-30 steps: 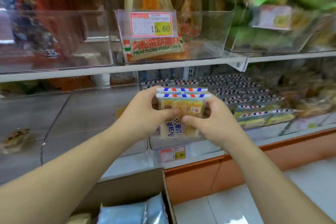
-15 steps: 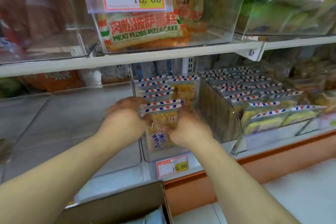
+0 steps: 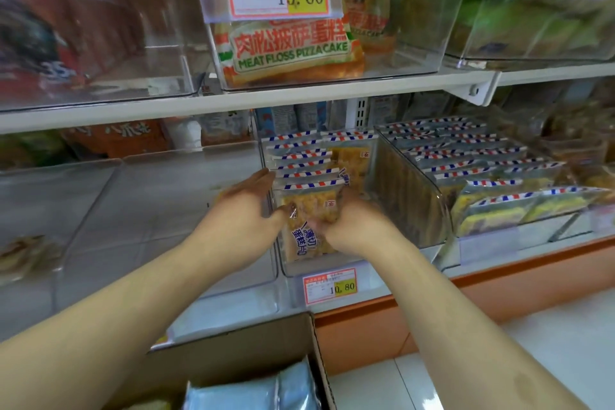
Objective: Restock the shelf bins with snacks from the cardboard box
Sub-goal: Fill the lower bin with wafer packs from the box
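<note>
A clear snack packet (image 3: 311, 210) with a red, white and blue striped top and yellow cake slices stands at the front of a clear shelf bin (image 3: 289, 268) on the lower shelf. My left hand (image 3: 248, 198) lies along the bin's left side, its thumb on the packet's front. From the right, my right hand (image 3: 349, 220) pinches the packet's lower right part. Several like packets stand in a row behind it. The cardboard box (image 3: 253, 346) sits open at the bottom, with light blue packets (image 3: 266, 389) inside.
A second clear bin (image 3: 409, 210) of striped packets stands to the right. An empty clear bin (image 3: 166, 226) is on the left. The upper shelf (image 3: 299, 95) carries bins, one with meat floss pizza cake (image 3: 289, 50). A price tag (image 3: 329, 286) reads 10.80. White floor lies at right.
Both hands carried the striped packet forward and down from in front of the shelf into the front of the bin. The view moved closer to the shelf.
</note>
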Demonstrator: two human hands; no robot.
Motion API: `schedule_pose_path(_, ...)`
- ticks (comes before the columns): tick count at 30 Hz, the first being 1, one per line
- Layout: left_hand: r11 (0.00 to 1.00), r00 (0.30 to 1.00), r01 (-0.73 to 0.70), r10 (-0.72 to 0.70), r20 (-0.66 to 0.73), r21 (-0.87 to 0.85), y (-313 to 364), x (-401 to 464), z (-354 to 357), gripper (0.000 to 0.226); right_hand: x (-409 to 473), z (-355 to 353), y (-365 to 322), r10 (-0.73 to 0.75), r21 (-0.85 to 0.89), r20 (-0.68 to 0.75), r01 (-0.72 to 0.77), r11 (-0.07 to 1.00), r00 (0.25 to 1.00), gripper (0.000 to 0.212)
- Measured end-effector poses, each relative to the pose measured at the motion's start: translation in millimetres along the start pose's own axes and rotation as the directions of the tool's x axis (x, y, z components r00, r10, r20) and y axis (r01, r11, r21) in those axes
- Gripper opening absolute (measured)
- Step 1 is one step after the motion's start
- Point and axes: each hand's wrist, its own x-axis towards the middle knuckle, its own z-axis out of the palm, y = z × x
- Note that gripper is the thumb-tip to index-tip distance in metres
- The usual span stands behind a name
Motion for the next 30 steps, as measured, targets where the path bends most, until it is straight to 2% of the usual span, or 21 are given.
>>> schedule_pose_path(7, 0.993, 1.0, -0.016, 0.018, 0.014, -0.115, -19, -91, -30, 0.065, -65, -33, -20, -0.035, -0.04, -0.085, 0.031, 0.999, 0.996, 0.081)
schedule_pose_path(10, 0.989, 0.999, 0.026, -0.022, 0.028, -0.145, -40, -150, -46, 0.059, -111, -40, -38, -0.149, -0.042, -0.164, 0.144, 0.989, 0.975, 0.081)
schedule_pose_path(13, 0.974, 0.99, 0.136, -0.126, 0.064, -0.182, -76, -215, -54, 0.048, -159, -17, -57, -0.328, -0.017, -0.187, 0.331, 0.944, 0.926, 0.059)
schedule_pose_path(16, 0.96, 0.968, 0.231, -0.211, 0.132, -0.159, -114, -278, -55, 0.039, -195, 27, -65, -0.443, -0.001, 0.004, 0.443, 0.896, 0.896, 0.045)
schedule_pose_path(19, 0.943, 0.931, 0.318, -0.291, 0.219, -0.099, -142, -320, -57, 0.031, -209, 84, -67, -0.388, -0.003, 0.246, 0.401, 0.916, 0.888, 0.045)
schedule_pose_path(22, 0.937, 0.897, 0.348, -0.331, 0.293, -0.007, -153, -331, -59, 0.035, -204, 138, -60, -0.308, -0.159, 0.402, 0.397, 0.904, 0.862, 0.057)
schedule_pose_path(26, 0.958, 0.897, 0.284, -0.282, 0.339, 0.047, -159, -327, -60, 0.047, -183, 192, -57, -0.176, -0.256, 0.493, 0.335, 0.907, 0.852, 0.082)
schedule_pose_path(30, 0.971, 0.904, 0.231, -0.236, 0.356, 0.058, -175, -321, -64, 0.046, -161, 232, -46, -0.071, -0.364, 0.477, 0.27, 0.892, 0.876, 0.102)
